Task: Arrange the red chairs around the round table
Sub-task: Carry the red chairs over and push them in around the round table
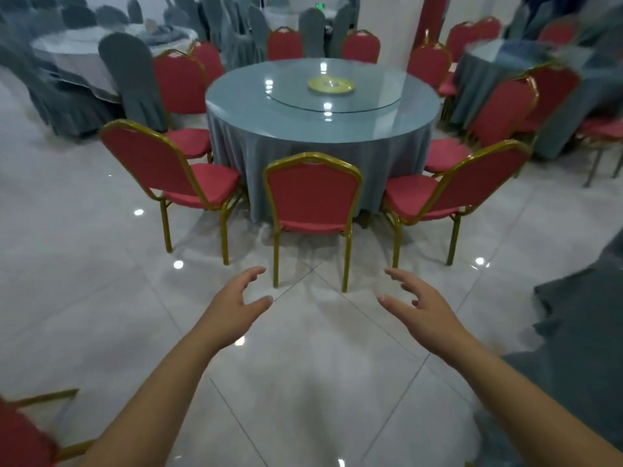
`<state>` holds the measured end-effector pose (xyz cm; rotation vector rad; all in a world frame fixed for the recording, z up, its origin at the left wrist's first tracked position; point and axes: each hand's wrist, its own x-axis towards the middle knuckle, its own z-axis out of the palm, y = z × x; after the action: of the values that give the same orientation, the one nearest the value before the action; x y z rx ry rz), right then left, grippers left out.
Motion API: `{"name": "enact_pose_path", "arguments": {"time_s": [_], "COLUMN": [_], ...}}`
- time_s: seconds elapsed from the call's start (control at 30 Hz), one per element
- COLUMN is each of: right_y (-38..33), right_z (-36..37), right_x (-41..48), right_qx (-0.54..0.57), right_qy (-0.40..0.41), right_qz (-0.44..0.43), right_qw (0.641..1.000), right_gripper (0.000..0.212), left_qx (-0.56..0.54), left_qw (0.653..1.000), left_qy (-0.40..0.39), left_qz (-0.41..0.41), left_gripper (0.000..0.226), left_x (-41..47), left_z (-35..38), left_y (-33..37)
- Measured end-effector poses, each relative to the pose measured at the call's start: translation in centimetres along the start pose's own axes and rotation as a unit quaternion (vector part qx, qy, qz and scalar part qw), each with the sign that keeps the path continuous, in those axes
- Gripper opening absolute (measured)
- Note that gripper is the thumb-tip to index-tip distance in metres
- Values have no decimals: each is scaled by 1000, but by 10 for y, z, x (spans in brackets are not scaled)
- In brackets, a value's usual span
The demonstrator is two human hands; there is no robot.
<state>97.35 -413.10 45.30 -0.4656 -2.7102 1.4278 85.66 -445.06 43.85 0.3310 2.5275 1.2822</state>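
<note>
A round table [236, 106] with a grey-blue cloth and a glass turntable stands ahead. Several red chairs with gold frames ring it. The nearest chair [312, 193] has its back to me, its seat pushed toward the cloth. Another red chair [161, 163] stands at its left and one [472, 183] at its right, both angled to the table. My left hand [236, 308] and my right hand [421, 305] reach forward over the floor, fingers spread and empty, short of the nearest chair's back.
Part of another red chair [23, 433] shows at the bottom left corner. Grey-covered chairs [135, 79] and other draped tables stand at left and right. A grey cloth [580, 325] lies at my right. A white pillar [387, 15] rises behind the table.
</note>
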Motion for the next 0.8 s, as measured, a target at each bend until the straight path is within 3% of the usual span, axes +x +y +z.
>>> {"name": "enact_pose_path", "arguments": {"time_s": [0.2, 0.37, 0.6, 0.8], "right_y": [32, 45, 35, 5], "right_z": [-17, -28, -28, 6], "right_x": [102, 221, 367, 438], "right_qx": [-1, 18, 14, 30], "right_qy": [19, 41, 2, -39], "right_qz": [34, 42, 21, -2], "right_qw": [999, 998, 1000, 999], "right_gripper": [58, 61, 57, 56], "left_qx": [39, 53, 67, 63], "left_qw": [999, 998, 997, 996], "left_qy": [-29, -30, -25, -33], "left_qz": [17, -15, -42, -54], "left_gripper": [60, 61, 61, 63], "left_x": [121, 222, 339, 412], "left_z": [1, 8, 9, -10], "left_y": [19, 37, 49, 29]}}
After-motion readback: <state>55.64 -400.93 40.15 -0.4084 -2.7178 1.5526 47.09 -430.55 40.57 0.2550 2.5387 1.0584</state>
